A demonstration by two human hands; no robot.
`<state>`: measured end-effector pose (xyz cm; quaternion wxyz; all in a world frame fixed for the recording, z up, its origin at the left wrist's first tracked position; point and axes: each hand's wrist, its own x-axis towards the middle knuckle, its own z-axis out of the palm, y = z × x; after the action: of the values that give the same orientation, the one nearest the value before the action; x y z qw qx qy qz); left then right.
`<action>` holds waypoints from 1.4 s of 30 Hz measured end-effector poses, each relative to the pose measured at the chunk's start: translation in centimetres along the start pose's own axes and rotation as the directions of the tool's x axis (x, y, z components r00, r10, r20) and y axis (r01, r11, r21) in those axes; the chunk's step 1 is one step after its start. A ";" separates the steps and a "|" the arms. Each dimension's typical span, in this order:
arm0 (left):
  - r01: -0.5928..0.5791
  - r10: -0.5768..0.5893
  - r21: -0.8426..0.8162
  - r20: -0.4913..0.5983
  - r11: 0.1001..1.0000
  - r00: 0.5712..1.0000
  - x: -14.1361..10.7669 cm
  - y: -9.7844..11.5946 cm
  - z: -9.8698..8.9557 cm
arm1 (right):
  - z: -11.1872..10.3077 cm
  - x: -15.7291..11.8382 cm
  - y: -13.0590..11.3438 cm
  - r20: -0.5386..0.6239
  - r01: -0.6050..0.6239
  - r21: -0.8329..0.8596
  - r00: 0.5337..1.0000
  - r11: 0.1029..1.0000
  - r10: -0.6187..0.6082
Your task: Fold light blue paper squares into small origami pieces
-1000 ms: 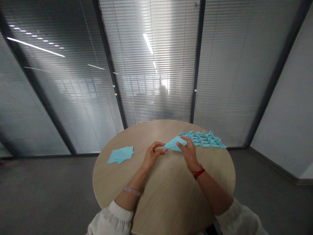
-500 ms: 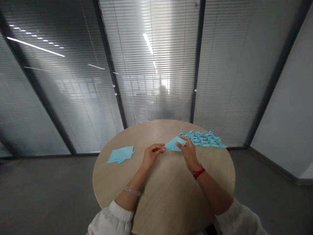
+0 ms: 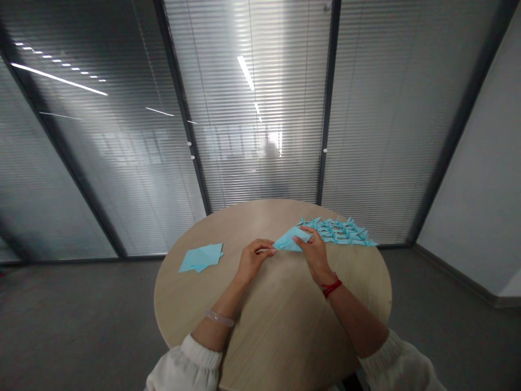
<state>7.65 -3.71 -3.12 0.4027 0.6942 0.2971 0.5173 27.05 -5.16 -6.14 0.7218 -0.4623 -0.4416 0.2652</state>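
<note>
Well, you held the folded blue paper (image 3: 288, 240) over the far half of the round table (image 3: 285, 326) — your left hand (image 3: 251, 260) pinching its left tip, your right hand (image 3: 315, 253) gripping its other end. Blue sheets (image 3: 202, 256) lay on the table's left side, folded blue figures (image 3: 345, 233) along its far right edge.

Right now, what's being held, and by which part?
A folded light-blue paper piece: left hand pinches its left tip, right hand grips its right end.
</note>
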 end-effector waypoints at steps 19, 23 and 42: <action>-0.160 0.166 0.137 -0.038 0.978 0.985 0.0 0.3 -0.3 | 0.2 -0.2 -0.2 0.059 -0.029 0.047 0.998 0.998 0.026; -0.152 0.157 0.137 -0.026 0.979 0.987 0.1 0.3 -0.4 | 0.1 -0.2 -0.4 0.051 -0.009 0.044 0.999 0.999 0.006; 0.150 -0.161 -0.205 -0.035 0.967 0.986 -0.3 0.1 1.1 | 0.8 -0.9 -1.1 0.140 -0.027 0.053 0.990 0.998 0.019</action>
<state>8.64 -4.28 -3.32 0.5026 0.6107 0.3070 0.5293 25.87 -6.05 -5.36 0.6984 -0.4277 -0.4782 0.3171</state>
